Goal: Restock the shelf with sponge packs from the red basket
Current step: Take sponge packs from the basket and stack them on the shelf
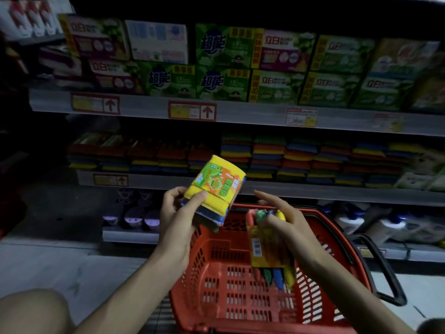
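Note:
My left hand (177, 218) grips a yellow sponge pack (216, 186) with a green and orange label, raised in front of the middle shelf. My right hand (286, 221) holds a second sponge pack (269, 249) upright over the red basket (240, 297), its barcode side facing me and coloured sponge edges showing below. The basket sits low in front of me on the floor, and its inside looks bare. Stacks of coloured sponge packs (301, 160) fill the middle shelf behind my hands.
The top shelf carries green and purple soap boxes (224, 66) above a rail of red price tags (192, 111). The bottom shelf holds dark tubs (134, 215) at left and white bottles (397, 225) at right. The basket's black handle (382, 268) hangs to the right.

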`<state>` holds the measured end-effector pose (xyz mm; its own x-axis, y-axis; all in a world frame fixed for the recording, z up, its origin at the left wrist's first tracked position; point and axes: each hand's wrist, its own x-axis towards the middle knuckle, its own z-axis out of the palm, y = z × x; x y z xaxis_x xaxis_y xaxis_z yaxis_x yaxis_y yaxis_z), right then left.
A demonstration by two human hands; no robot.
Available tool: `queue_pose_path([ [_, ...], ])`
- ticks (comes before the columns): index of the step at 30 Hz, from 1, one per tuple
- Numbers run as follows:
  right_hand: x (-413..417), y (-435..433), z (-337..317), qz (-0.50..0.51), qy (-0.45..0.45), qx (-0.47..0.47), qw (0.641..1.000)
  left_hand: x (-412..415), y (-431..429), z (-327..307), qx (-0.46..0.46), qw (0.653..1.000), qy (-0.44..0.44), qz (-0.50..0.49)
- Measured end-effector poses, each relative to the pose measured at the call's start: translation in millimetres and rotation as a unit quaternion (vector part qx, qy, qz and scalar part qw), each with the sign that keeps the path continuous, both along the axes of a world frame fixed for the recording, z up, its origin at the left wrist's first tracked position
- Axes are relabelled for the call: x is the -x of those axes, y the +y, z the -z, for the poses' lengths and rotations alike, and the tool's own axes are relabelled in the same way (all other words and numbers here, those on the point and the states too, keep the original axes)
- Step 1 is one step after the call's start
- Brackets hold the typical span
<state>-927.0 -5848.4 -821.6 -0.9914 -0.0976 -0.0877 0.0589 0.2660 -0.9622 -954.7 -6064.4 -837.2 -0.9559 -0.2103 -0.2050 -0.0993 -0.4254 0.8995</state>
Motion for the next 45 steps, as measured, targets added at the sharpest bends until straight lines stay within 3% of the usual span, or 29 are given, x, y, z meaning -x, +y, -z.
queue_pose_path([
  [18, -3.9, -56.8, 2.3, -0.103, -0.017, 0.111, 0.988, 3.5, -14.6, 0.9, -0.038, 0.998, -0.011, -0.054],
  [25, 6.1, -74.3, 4.1, -0.128, -0.004, 0.068, 0.989, 16.6, -28.9, -3.1, -0.040, 0.991, -0.006, -0.127],
  [31, 23.6, -82.6, 5.8, -0.111, 0.004, 0.033, 0.993, 36.7, -28.8, -0.1, -0.001, 0.993, 0.013, -0.117],
  [39, 41.8, -105.9, 17.7, -0.065, 0.016, 0.108, 0.992, 62.4, -33.8, 7.1, -0.009, 0.991, 0.021, -0.128],
  [45, 50.0, -116.6, 16.6, -0.050, 0.037, 0.129, 0.990, 74.1, -37.9, 6.8, 0.071, 0.989, 0.049, -0.119],
])
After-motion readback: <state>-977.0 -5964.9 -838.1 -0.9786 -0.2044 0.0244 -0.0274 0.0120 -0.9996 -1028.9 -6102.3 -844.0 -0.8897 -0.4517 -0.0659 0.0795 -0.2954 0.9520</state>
